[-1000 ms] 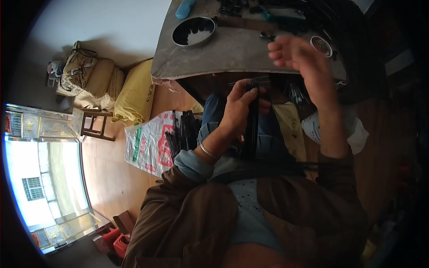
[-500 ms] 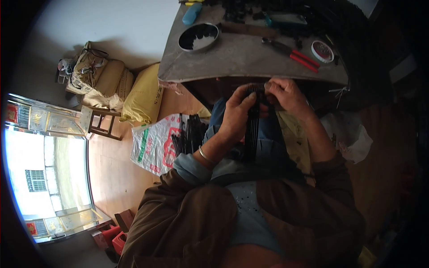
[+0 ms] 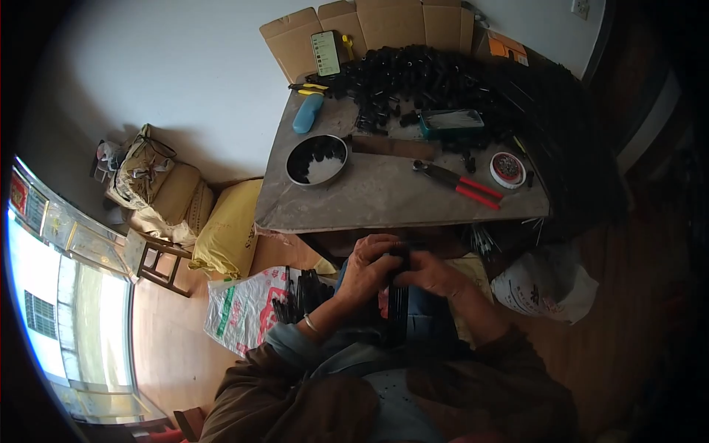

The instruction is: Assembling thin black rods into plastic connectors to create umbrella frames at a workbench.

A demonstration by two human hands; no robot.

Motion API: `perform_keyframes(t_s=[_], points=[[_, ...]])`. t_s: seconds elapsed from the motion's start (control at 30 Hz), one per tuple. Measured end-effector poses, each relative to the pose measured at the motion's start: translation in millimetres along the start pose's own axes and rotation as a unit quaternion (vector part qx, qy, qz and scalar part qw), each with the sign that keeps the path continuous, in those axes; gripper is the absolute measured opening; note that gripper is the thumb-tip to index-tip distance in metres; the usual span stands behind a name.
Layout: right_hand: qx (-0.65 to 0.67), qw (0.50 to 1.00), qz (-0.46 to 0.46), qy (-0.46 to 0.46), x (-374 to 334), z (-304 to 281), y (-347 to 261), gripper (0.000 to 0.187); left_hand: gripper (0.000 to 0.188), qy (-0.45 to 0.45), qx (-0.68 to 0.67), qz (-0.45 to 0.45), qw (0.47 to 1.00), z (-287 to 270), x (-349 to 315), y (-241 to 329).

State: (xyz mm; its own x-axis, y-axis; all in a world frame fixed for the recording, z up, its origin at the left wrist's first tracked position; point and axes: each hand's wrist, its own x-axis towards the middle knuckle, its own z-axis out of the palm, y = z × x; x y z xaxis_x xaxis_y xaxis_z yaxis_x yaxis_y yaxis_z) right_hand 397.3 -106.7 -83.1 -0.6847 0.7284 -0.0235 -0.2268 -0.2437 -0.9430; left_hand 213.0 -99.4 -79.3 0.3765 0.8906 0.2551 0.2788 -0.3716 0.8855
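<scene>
Hands, left (image 3: 369,264) and right (image 3: 432,272), both clasped around black bundle (image 3: 399,310) below grey table (image 3: 384,196).

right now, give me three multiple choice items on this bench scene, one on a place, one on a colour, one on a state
1. Where do the pliers lie?
A. on the table
B. on the floor
C. in the bowl

2. What colour are the pliers' handles?
A. blue
B. red
C. green

3. How are the left hand and right hand?
A. apart, both empty
B. flat on the table
C. together on a black bundle

Answers:
1 A, they rest on the grey top right of the bowl.
2 B, both grips are red.
3 C, both hands close round the dark bundle over the lap.
</scene>
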Motion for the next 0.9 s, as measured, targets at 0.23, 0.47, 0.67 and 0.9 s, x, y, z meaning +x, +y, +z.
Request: perform_keyframes(t_s=[0.23, 0.47, 0.67, 0.9], points=[[0.262, 0.959, 0.02, 0.11, 11, -5, 38, 0.025, 0.041, -0.199, -0.085, -0.217, 0.952, -60, 98, 25], [0.277, 0.946, 0.05, 0.16, 23, -7, 22, 0.027, 0.028, 0.037, 0.239, 0.029, 0.97, -40, 362, -44], [0.278, 0.939, 0.032, 0.2, 7, -25, 24, 0.023, 0.044, -0.041, 0.402, -0.098, 0.91, 21, 420, -67], [0.282, 0.945, 0.01, 0.166, 8, -31, 30, 0.024, 0.02, -0.025, 0.218, -0.131, 0.967, -52, 425, -63]])
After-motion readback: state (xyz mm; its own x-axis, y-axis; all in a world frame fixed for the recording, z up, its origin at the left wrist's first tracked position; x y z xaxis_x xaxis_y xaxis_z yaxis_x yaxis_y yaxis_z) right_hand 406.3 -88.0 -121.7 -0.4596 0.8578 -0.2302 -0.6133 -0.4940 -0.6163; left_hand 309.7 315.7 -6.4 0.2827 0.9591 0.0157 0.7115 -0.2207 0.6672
